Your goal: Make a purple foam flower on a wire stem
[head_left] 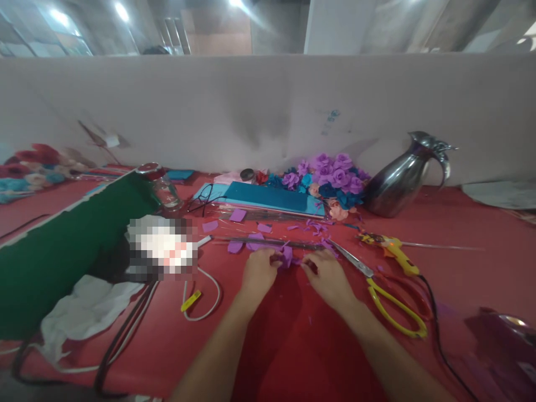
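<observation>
Okay, left hand (pixel 263 269) and right hand (pixel 325 272) both finger-clamped on purple paper (pixel 287 256); uneven pull could tear it, rightward slip could bump scissors (pixel 365 270).

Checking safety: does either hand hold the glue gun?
No, the glue gun lies on the table, apart from the left hand and right hand.

Dim overall, glare from ceiling lights (pixel 121 11), shadow on pale partition (pixel 167 111), background apparently blurred, edges stretched.

No lettering can be read; a small blue marking (pixel 332 118) on the pale partition (pixel 167 106), upper right of center, is too blurred.
</observation>
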Demonstrator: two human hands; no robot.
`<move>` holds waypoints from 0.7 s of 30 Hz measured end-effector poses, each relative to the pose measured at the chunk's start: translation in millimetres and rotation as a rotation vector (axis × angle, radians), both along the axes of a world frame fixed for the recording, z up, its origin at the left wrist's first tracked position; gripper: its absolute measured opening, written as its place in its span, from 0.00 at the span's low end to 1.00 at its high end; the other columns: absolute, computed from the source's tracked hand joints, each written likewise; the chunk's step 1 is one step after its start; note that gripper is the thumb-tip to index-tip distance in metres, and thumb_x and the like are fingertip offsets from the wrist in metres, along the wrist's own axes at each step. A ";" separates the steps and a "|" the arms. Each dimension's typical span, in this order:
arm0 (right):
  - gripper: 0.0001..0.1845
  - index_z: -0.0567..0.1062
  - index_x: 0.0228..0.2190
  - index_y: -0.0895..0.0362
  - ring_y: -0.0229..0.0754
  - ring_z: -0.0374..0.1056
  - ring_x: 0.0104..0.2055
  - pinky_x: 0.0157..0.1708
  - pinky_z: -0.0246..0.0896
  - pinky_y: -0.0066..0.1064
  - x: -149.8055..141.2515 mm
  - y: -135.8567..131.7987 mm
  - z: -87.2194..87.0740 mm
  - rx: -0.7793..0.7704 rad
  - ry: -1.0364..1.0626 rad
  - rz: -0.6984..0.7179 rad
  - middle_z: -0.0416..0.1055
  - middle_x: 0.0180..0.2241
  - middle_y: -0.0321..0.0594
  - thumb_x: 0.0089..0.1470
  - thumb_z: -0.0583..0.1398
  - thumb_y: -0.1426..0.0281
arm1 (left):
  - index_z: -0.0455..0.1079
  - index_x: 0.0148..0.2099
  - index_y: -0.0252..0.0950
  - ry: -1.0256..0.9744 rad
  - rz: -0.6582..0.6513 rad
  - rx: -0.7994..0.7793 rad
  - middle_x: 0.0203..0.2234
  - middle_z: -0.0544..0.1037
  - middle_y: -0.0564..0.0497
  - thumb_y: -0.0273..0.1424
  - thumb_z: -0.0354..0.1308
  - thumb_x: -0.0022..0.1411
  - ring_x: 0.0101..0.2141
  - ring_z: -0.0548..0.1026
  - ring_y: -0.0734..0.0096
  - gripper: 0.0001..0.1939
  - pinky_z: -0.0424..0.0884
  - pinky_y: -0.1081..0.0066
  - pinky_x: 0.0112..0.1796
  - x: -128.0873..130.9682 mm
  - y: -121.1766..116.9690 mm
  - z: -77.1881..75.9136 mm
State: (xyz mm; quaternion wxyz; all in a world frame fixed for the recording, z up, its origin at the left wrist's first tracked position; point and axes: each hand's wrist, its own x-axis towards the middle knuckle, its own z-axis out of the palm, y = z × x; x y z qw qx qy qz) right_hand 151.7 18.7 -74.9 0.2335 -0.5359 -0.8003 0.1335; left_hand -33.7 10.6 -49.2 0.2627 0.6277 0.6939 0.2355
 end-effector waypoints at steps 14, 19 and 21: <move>0.08 0.78 0.32 0.56 0.48 0.65 0.40 0.45 0.57 0.40 5.8 -0.2 11.0 0.092 -0.046 -0.064 0.76 0.33 0.43 0.54 0.57 0.74 | 0.79 0.39 0.37 -0.257 0.021 -0.005 0.37 0.82 0.47 0.22 0.59 0.55 0.38 0.78 0.64 0.11 0.70 0.66 0.42 -0.3 4.4 -3.1; 0.10 0.79 0.38 0.49 0.47 0.62 0.44 0.45 0.58 0.38 -3.7 -11.4 18.5 0.071 0.000 0.220 0.73 0.39 0.40 0.55 0.60 0.70 | 0.77 0.41 0.37 -0.351 0.125 0.123 0.37 0.82 0.48 0.24 0.59 0.54 0.36 0.78 0.64 0.12 0.70 0.65 0.42 -10.4 7.2 -1.4; 0.09 0.80 0.36 0.51 0.48 0.62 0.44 0.45 0.59 0.39 -3.6 -12.4 18.0 0.070 -0.037 0.234 0.73 0.38 0.41 0.55 0.59 0.72 | 0.77 0.41 0.36 -0.374 0.157 0.157 0.36 0.82 0.47 0.24 0.59 0.53 0.35 0.78 0.64 0.12 0.71 0.65 0.41 -12.1 8.1 -0.7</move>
